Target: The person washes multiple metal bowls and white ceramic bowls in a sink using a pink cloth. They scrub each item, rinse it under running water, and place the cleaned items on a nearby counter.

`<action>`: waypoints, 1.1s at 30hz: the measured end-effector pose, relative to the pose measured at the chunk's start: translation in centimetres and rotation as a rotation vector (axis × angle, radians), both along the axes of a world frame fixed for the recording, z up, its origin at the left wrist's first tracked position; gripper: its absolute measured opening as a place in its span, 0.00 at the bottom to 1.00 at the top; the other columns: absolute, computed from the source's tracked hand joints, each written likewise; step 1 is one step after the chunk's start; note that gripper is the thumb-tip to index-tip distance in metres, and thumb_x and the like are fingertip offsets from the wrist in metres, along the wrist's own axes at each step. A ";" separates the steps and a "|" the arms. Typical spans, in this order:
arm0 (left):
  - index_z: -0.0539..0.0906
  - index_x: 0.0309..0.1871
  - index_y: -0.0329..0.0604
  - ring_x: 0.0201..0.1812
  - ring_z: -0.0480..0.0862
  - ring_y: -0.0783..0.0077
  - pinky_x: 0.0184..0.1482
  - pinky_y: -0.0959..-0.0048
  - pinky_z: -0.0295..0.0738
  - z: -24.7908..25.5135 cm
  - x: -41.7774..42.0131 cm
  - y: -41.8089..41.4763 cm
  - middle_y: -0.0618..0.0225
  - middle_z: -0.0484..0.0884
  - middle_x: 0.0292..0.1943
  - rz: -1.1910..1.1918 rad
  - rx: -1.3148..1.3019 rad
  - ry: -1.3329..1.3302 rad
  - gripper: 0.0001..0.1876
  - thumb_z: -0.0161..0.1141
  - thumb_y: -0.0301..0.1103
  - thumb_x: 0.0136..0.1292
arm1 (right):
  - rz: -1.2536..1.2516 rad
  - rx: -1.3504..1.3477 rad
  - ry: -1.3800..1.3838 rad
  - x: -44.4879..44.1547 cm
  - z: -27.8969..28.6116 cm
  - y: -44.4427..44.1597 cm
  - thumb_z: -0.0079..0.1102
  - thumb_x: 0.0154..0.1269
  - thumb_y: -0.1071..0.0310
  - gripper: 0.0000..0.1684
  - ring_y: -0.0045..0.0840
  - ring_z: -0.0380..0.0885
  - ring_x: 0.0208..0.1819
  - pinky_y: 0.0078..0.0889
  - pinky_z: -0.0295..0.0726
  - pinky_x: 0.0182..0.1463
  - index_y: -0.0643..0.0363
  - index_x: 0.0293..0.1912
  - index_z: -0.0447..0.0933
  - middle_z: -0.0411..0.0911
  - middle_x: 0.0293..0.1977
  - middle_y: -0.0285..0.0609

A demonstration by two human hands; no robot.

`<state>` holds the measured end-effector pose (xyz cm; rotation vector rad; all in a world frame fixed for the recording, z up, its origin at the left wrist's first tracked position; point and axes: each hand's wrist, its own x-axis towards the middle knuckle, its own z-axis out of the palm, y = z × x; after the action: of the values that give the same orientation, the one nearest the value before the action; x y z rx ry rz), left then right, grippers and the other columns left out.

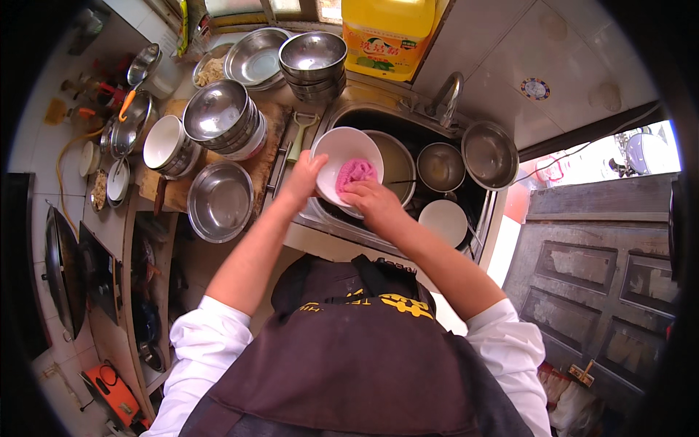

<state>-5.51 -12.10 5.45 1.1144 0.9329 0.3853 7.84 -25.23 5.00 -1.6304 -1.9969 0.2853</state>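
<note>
Over the sink [377,104], my left hand [301,177] grips the rim of a white bowl [341,145] that is tilted with its inside towards me. My right hand [374,202] presses a pink cloth [356,173] against the inner wall of that bowl. Below and behind it in the sink sits a large metal basin [401,158] holding cloudy liquid, partly hidden by the bowl. To its right are a smaller metal bowl [441,166] and a white dish [443,223]. Another metal bowl [490,154] rests on the sink's right rim.
A wooden cutting board [273,117] at left bears stacked metal bowls [215,112], a white bowl [164,142] and a metal basin [220,201]. A green peeler [299,139] lies beside the sink. The faucet [450,101] and a yellow detergent jug [387,41] stand behind.
</note>
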 end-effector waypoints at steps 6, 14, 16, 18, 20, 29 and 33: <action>0.62 0.50 0.33 0.41 0.76 0.61 0.45 0.68 0.70 -3.8 -0.4 -0.5 0.50 0.75 0.39 0.070 0.462 0.030 0.22 0.51 0.41 0.59 | 0.078 -0.190 0.493 -2.9 1.4 1.7 0.50 0.48 0.78 0.19 0.37 0.69 0.50 0.36 0.66 0.54 0.58 0.43 0.71 0.72 0.45 0.47; 0.62 0.51 0.33 0.45 0.74 0.61 0.49 0.69 0.67 -1.9 0.1 -2.4 0.52 0.72 0.44 0.326 0.324 -0.006 0.23 0.54 0.39 0.58 | -0.053 -0.370 0.346 -3.1 3.4 3.2 0.51 0.45 0.78 0.19 0.42 0.71 0.45 0.36 0.71 0.45 0.59 0.42 0.71 0.73 0.39 0.50; 0.65 0.49 0.31 0.42 0.74 0.65 0.46 0.69 0.68 -3.0 -0.8 -1.6 0.54 0.74 0.41 0.198 0.509 0.031 0.20 0.51 0.38 0.60 | 0.044 -0.386 0.512 -3.5 3.6 2.9 0.50 0.46 0.79 0.21 0.42 0.70 0.48 0.37 0.69 0.48 0.58 0.44 0.70 0.72 0.41 0.51; 0.68 0.48 0.34 0.42 0.74 0.70 0.45 0.73 0.69 -2.6 -2.1 1.3 0.58 0.75 0.41 -0.035 0.288 -0.038 0.17 0.49 0.36 0.61 | 0.240 -0.238 0.380 -2.3 1.4 2.5 0.49 0.49 0.77 0.22 0.39 0.69 0.52 0.36 0.66 0.54 0.57 0.47 0.70 0.71 0.46 0.50; 0.69 0.45 0.36 0.36 0.76 0.75 0.35 0.78 0.72 -0.4 -3.1 3.3 0.60 0.75 0.37 -0.208 0.024 -0.025 0.16 0.49 0.37 0.59 | 0.170 -0.051 -0.074 -0.8 0.0 1.9 0.48 0.52 0.75 0.21 0.34 0.70 0.51 0.31 0.66 0.56 0.56 0.48 0.71 0.73 0.47 0.44; 0.68 0.46 0.33 0.41 0.74 0.68 0.47 0.72 0.67 -1.5 -2.8 0.8 0.60 0.75 0.39 0.028 0.384 -0.038 0.15 0.46 0.36 0.61 | 0.170 -0.084 0.257 -3.3 1.1 3.5 0.53 0.50 0.76 0.22 0.37 0.73 0.44 0.34 0.72 0.48 0.58 0.48 0.69 0.74 0.42 0.46; 0.66 0.48 0.36 0.34 0.76 0.75 0.28 0.79 0.73 1.2 -3.3 2.9 0.63 0.74 0.38 -0.083 -0.120 0.005 0.18 0.49 0.38 0.59 | 0.078 0.067 -0.168 -1.7 0.5 2.8 0.54 0.47 0.75 0.22 0.35 0.72 0.45 0.35 0.72 0.48 0.58 0.46 0.71 0.74 0.41 0.43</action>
<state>-8.80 -9.19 6.67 1.0408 0.8992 0.2556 6.17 -22.43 5.54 -1.5823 -2.1742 0.1117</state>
